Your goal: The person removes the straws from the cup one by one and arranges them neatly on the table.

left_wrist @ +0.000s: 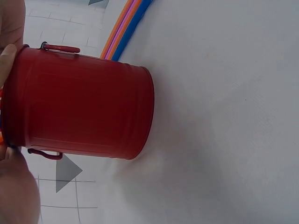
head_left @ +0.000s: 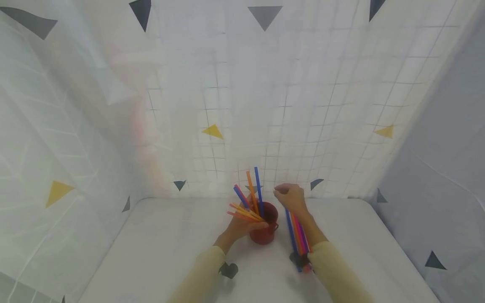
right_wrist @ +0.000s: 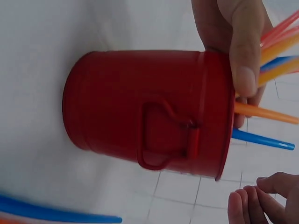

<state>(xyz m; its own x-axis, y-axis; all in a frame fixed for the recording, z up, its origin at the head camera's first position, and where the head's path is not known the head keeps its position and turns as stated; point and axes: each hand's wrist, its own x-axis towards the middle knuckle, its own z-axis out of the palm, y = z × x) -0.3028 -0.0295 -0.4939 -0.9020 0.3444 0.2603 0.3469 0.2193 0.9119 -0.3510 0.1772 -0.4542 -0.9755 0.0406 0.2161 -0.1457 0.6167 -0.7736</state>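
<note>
**Two hands part company: one clamps a red bucket, one hovers bare beside it**

Several straws stand in a red bucket [head_left: 262, 236], set upright on a white table [head_left: 170, 248] near its far edge. The left hand [head_left: 244, 227] grips the bucket at its rim, thumb on the near side and other fingers reaching round the far side. The right hand [head_left: 293, 198] is apart from it, raised to the right of the bucket; its fingers are loosely bent, the thumb is close to the index finger, and they appear to hold nothing.

A blue straw [head_left: 259, 189] and an orange straw [head_left: 251, 189] rise steeply from the bucket. More straws, in orange, red and blue, lean left out of its mouth, fanning across the left hand. Whether the hand presses any of them against the rim cannot be told.

One wire handle [left_wrist: 65, 48] sits on each side of the bucket, in the same red.

On the table to the right lies a bundle of straws [head_left: 297, 233] in blue, orange, pink and purple, well apart from the bucket and partly covered by the right forearm. Both sleeves [head_left: 201, 271] are pale yellow. Behind the table hangs a whitish sheet [head_left: 250, 92] with grid lines and grey and yellow triangles.
</note>
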